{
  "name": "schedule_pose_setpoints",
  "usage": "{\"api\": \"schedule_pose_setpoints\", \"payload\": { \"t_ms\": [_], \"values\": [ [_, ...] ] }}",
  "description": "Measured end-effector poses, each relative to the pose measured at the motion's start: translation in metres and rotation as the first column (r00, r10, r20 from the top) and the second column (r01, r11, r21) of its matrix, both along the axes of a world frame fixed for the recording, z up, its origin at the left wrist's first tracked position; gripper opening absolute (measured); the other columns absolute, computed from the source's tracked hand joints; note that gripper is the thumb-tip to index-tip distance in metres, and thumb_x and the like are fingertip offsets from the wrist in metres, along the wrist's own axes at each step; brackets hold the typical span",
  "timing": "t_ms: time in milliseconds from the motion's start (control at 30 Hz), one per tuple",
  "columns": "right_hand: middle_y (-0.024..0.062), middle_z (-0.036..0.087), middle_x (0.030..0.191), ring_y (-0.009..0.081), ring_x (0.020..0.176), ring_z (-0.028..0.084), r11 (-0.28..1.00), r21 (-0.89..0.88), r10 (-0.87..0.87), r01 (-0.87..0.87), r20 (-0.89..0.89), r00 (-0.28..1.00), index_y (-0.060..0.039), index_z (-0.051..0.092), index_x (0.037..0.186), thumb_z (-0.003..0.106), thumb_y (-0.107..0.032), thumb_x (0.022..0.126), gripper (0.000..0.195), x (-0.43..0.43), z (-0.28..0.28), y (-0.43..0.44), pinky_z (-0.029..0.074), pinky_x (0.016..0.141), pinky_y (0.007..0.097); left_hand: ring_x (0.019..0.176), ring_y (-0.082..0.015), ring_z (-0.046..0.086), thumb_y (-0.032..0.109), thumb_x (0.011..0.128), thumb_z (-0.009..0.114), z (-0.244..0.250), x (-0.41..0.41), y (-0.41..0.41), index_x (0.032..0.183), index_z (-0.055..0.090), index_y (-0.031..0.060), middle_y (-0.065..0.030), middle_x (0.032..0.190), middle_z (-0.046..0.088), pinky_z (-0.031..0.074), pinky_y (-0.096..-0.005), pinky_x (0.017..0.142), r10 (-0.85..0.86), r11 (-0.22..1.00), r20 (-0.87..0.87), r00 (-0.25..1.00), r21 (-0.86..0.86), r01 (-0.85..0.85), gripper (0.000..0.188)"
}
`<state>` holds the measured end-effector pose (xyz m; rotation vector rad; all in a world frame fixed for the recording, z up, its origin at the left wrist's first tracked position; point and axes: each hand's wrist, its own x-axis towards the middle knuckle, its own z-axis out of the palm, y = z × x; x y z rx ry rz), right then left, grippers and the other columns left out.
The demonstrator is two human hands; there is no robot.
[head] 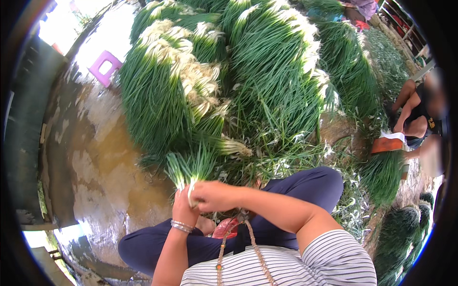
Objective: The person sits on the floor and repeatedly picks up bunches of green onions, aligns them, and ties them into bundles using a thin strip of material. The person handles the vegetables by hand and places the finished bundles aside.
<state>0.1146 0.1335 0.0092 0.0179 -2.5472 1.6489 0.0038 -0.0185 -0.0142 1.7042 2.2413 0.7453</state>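
Observation:
My left hand (pixel 185 205), with bracelets at the wrist, is closed around the white stems of a small bunch of green onions (pixel 193 162), whose green leaves point away from me. Against it, at the white ends of the same bunch, my right hand (pixel 216 196) has its fingers on some stems; its exact hold is partly hidden. Just beyond my hands a loose bundle of green onions (pixel 234 146) lies with its roots towards the right. A large pile of green onions with pale roots (pixel 154 96) rises behind it.
More green onion heaps (pixel 275 64) stand ahead. Leaf trimmings (pixel 282 164) litter the ground by my knee. A pink plastic stool (pixel 105 68) stands at the upper left on wet concrete (pixel 103 161). At the right, a person (pixel 415 103) sits by an orange container (pixel 387 144) and onions.

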Motion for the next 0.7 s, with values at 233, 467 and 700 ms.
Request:
{"api": "schedule_pose_setpoints", "payload": {
  "t_ms": [233, 467, 700],
  "values": [
    [0.0044, 0.058, 0.073, 0.0108, 0.068, 0.053, 0.927, -0.373, 0.112, -0.038, 0.178, 0.978, -0.0008, 0.055, 0.081, 0.052, -0.003, 0.076, 0.007, 0.005, 0.031, 0.006, 0.045, 0.064, 0.026, 0.104, -0.0392, 0.055, 0.006, 0.072, 0.067, 0.031, -0.005, 0.023, 0.131, 0.042, 0.0044, -0.0212, 0.113, 0.056, 0.047, -0.043, 0.088, 0.049, 0.997, 0.109, 0.993, 0.047, -0.055, 0.064],
    [0.016, 0.059, 0.107, 0.0238, 0.075, 0.06, 0.916, 0.099, 0.311, -0.39, 0.442, 0.841, -0.0019, 0.063, 0.1, 0.062, -0.031, 0.081, 0.035, 0.027, -0.019, -0.013, 0.05, 0.071, 0.0324, 0.106, -0.0292, 0.06, 0.012, 0.077, 0.065, 0.102, -0.026, 0.049, 0.132, 0.043, 0.002, -0.0201, 0.116, 0.058, 0.047, -0.0358, 0.09, 0.259, 0.957, 0.291, 0.921, 0.048, -0.285, 0.06],
    [0.0143, 0.041, 0.14, 0.0245, 0.127, 0.044, 0.113, -0.994, 0.094, 0.006, 0.017, 0.995, -0.0024, 0.031, 0.14, 0.068, -0.039, 0.084, 0.076, 0.012, 0.013, -0.005, 0.04, 0.103, 0.039, 0.111, -0.0379, 0.048, 0.007, 0.068, 0.073, 0.132, 0.008, 0.036, 0.125, 0.047, -0.0007, -0.0207, 0.115, 0.05, 0.042, -0.0434, 0.095, 0.125, 0.983, -0.076, 0.989, 0.145, -0.114, 0.063]
  ]
}}
